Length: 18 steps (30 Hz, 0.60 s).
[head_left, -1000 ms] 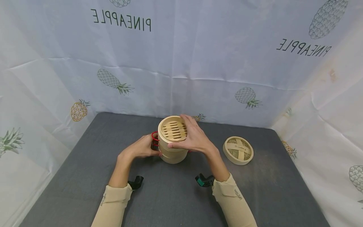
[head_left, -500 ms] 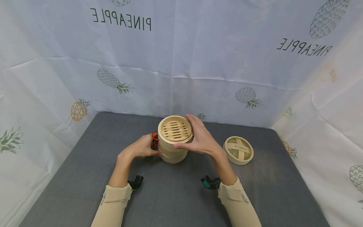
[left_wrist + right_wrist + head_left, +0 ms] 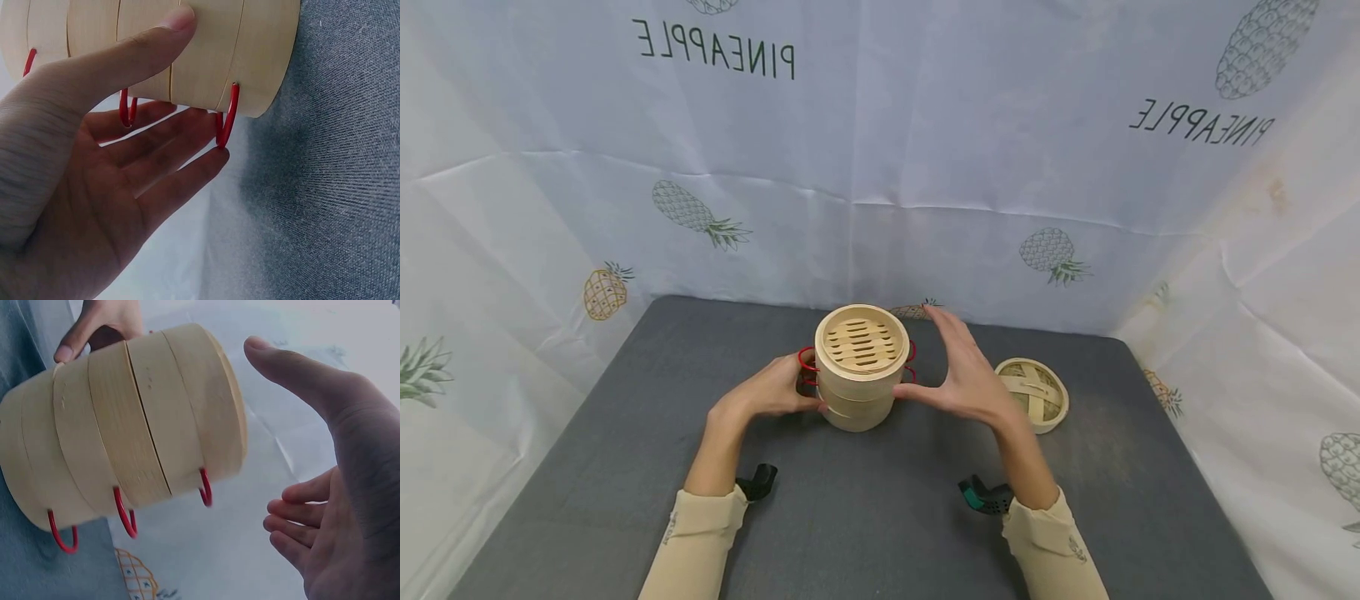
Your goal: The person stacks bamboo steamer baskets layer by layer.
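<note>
A round bamboo steamer stack (image 3: 856, 404) of three tiers stands upright on the table, its slatted top tier (image 3: 862, 343) uncovered. Red loop handles (image 3: 125, 514) stick out from its sides. My left hand (image 3: 775, 387) holds the stack's left side, thumb on the front of the wall and fingers round by the red handles. Off the stack's right side, my right hand (image 3: 962, 379) is spread with thumb and fingers apart and nothing between them. In the right wrist view, a gap shows between that hand and the top tier.
A bamboo lid (image 3: 1047, 390) with crossed bands lies on the dark grey table (image 3: 865, 533) to the right, partly covered by my right hand in the head view. A white pineapple-print cloth (image 3: 880, 150) hangs behind the table and along both sides.
My right hand has let go of the top tier and moved right, away from the stack. My left hand has stayed in place on the stack.
</note>
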Each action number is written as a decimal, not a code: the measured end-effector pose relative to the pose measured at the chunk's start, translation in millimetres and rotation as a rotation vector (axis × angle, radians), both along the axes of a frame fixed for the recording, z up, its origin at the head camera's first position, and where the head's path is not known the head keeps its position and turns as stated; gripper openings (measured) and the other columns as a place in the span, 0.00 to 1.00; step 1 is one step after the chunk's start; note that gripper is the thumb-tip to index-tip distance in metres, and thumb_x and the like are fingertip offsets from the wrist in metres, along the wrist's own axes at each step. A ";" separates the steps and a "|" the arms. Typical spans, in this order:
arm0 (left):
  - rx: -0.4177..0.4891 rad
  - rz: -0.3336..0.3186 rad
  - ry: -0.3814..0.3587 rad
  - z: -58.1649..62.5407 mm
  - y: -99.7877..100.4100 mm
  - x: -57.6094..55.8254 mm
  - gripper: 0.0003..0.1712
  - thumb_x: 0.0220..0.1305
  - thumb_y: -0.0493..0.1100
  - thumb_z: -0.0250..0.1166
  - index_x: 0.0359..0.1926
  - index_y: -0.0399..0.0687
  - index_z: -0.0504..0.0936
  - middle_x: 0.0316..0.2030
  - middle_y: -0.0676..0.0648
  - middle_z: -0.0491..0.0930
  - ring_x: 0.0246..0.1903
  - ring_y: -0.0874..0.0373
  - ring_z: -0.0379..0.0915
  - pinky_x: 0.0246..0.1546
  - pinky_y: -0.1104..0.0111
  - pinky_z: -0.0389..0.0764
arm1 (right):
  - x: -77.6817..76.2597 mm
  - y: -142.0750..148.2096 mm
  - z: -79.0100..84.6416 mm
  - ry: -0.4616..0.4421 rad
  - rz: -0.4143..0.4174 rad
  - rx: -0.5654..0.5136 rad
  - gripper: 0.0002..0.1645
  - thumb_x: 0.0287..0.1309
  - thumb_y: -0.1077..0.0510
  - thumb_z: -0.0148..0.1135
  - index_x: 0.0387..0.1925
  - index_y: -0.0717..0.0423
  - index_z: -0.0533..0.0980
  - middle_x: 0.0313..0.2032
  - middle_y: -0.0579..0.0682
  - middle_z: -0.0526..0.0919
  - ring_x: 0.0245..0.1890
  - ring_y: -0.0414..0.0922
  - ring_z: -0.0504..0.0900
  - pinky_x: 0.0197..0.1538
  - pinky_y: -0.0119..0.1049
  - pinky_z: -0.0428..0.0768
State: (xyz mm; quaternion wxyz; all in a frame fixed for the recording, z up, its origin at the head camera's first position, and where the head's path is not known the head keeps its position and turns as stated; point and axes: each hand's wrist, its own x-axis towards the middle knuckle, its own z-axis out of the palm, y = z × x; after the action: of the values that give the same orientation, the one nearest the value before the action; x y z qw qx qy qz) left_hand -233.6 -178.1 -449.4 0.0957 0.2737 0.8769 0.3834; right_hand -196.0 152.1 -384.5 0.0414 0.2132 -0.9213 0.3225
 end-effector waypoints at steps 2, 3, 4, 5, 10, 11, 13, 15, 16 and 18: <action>-0.001 -0.001 0.000 -0.1 0.5 -0.4 0.38 0.56 0.40 0.84 0.65 0.34 0.77 0.53 0.38 0.90 0.51 0.49 0.89 0.56 0.53 0.90 | 1.9 6.2 0.2 -0.001 -0.012 -0.004 0.74 0.52 0.35 0.83 0.88 0.45 0.48 0.87 0.55 0.52 0.88 0.59 0.51 0.82 0.72 0.62; -0.004 -0.001 0.001 -0.2 0.7 -0.5 0.38 0.57 0.40 0.84 0.65 0.34 0.77 0.53 0.38 0.90 0.51 0.49 0.89 0.56 0.53 0.90 | 2.4 9.5 0.0 0.001 -0.017 -0.005 0.74 0.52 0.36 0.83 0.89 0.45 0.48 0.87 0.55 0.52 0.88 0.60 0.52 0.81 0.73 0.62; -0.006 -0.001 0.001 -0.1 0.9 -0.6 0.38 0.57 0.40 0.84 0.65 0.34 0.77 0.53 0.39 0.90 0.51 0.49 0.89 0.56 0.53 0.90 | 3.0 12.6 -0.2 0.002 -0.021 -0.009 0.73 0.53 0.36 0.83 0.88 0.45 0.48 0.87 0.56 0.52 0.87 0.60 0.53 0.81 0.73 0.63; -0.008 0.000 0.001 -0.1 1.1 -0.6 0.38 0.57 0.40 0.84 0.65 0.34 0.77 0.53 0.39 0.90 0.51 0.49 0.89 0.56 0.53 0.90 | 3.5 15.6 -0.5 0.003 -0.023 -0.012 0.73 0.54 0.36 0.82 0.88 0.46 0.48 0.87 0.57 0.53 0.87 0.61 0.53 0.80 0.74 0.63; -0.010 -0.002 -0.017 0.3 1.5 -0.6 0.39 0.58 0.40 0.84 0.67 0.34 0.76 0.54 0.37 0.89 0.52 0.48 0.89 0.56 0.53 0.90 | 4.5 30.0 -4.7 0.002 -0.042 -0.038 0.69 0.57 0.37 0.80 0.88 0.45 0.49 0.87 0.58 0.53 0.87 0.63 0.54 0.78 0.77 0.63; -0.011 -0.002 -0.018 0.3 1.4 -0.6 0.40 0.58 0.40 0.84 0.67 0.34 0.76 0.54 0.37 0.89 0.52 0.48 0.89 0.56 0.53 0.90 | 4.5 32.7 -5.9 -0.001 -0.046 -0.043 0.69 0.58 0.37 0.80 0.88 0.44 0.49 0.87 0.58 0.53 0.87 0.63 0.54 0.78 0.77 0.63; -0.010 -0.005 -0.021 0.4 1.2 -0.7 0.40 0.58 0.40 0.84 0.68 0.33 0.75 0.55 0.37 0.89 0.52 0.47 0.89 0.56 0.53 0.90 | 4.3 37.5 -7.8 -0.009 -0.053 -0.054 0.68 0.58 0.37 0.80 0.88 0.42 0.50 0.87 0.57 0.53 0.87 0.63 0.54 0.78 0.77 0.63; -0.008 -0.006 -0.019 0.3 1.2 -1.1 0.41 0.58 0.40 0.84 0.68 0.33 0.75 0.55 0.36 0.89 0.53 0.46 0.89 0.56 0.52 0.90 | 4.1 42.0 -9.1 -0.012 -0.057 -0.066 0.67 0.58 0.39 0.81 0.88 0.41 0.51 0.87 0.56 0.54 0.87 0.62 0.55 0.78 0.76 0.63; -0.008 -0.007 -0.019 0.2 1.1 -1.4 0.42 0.58 0.40 0.84 0.69 0.33 0.74 0.56 0.36 0.89 0.53 0.46 0.89 0.57 0.52 0.90 | 3.9 44.0 -9.6 -0.011 -0.056 -0.077 0.66 0.57 0.40 0.81 0.88 0.41 0.52 0.86 0.55 0.55 0.87 0.62 0.55 0.79 0.76 0.63; -0.006 -0.009 -0.021 -0.1 1.1 -1.8 0.42 0.59 0.40 0.84 0.69 0.33 0.74 0.56 0.36 0.88 0.53 0.45 0.89 0.57 0.52 0.90 | 3.5 48.1 -10.1 0.001 -0.055 -0.085 0.64 0.57 0.42 0.82 0.87 0.42 0.55 0.86 0.54 0.57 0.86 0.61 0.58 0.78 0.75 0.64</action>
State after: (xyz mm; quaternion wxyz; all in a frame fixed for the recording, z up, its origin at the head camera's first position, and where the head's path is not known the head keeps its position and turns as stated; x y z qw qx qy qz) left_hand -235.4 -177.0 -449.5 0.1073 0.2732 0.8759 0.3829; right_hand -192.5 200.1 -394.6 0.0599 0.1860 -0.9123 0.3599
